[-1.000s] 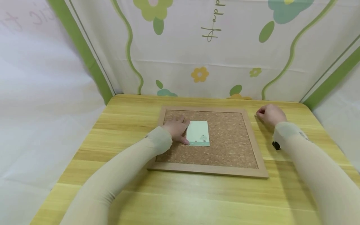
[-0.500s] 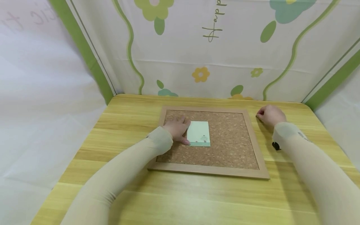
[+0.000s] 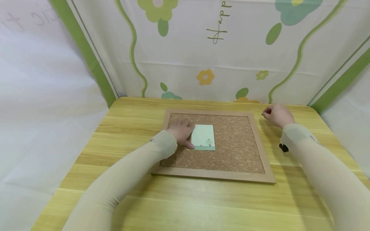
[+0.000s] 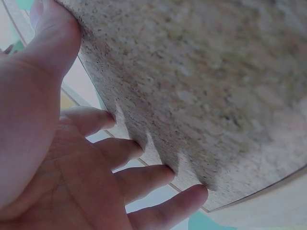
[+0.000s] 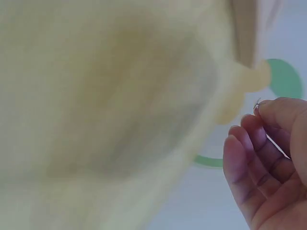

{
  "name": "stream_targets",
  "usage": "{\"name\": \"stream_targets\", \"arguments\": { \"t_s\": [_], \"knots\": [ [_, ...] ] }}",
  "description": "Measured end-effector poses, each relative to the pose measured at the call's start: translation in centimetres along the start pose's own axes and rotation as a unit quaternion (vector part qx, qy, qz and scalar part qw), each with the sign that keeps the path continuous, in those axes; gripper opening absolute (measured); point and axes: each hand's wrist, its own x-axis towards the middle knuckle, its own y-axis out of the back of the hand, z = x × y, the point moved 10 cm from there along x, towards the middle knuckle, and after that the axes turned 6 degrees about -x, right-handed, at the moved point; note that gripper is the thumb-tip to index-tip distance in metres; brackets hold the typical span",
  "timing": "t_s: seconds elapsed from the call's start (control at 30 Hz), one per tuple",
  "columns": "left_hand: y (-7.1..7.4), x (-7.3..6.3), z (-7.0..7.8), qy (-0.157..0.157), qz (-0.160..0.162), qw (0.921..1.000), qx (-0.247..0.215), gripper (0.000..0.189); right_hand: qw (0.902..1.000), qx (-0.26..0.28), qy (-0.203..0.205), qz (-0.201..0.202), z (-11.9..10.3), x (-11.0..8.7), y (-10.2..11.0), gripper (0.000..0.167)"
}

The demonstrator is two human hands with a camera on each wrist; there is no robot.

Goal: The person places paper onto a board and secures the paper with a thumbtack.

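Pinched by the right hand (image 3: 278, 116), a tiny pin-like object (image 5: 257, 105) sits two o'clock of the corkboard (image 3: 237, 141); left hand (image 3: 181, 132) lies spread at nine o'clock of the board's card (image 3: 203, 136); likely readying to pin, next needing careful aim.

This is a curtained-off workspace: printed cloth (image 3: 173, 48) hangs behind and beside a wood-grain table (image 3: 202, 205).

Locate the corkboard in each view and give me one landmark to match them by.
Head: the corkboard lies just below the picture's middle, the left hand resting on its left part.
Left wrist: its cork fills most of the upper right.
Right wrist: only what looks like a corner shows, top right, cork not visible.
Shared landmark: the wooden frame.
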Motion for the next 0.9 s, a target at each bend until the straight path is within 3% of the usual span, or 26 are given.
{"name": "stream_targets", "arguments": {
  "t_s": [0.2, 0.43, 0.9],
  "knots": [
    [0.0, -0.3, 0.1, -0.006, 0.000, 1.0000, -0.005, 0.107, 0.9988, 0.020, 0.016, 0.042, -3.1, -1.1, 2.8, 0.026],
    [0.0, -0.3, 0.0, -0.002, -0.001, 0.9999, -0.014, 0.106, 0.9964, 0.017, 0.037, 0.075, -7.0, -2.9, 4.6, 0.021],
    [-0.1, -0.3, 0.0, -0.003, 0.001, 1.0000, -0.003, 0.106, 0.9884, 0.085, 0.104, 0.072, -14.0, -5.6, 2.3, 0.009]
  ]
}}
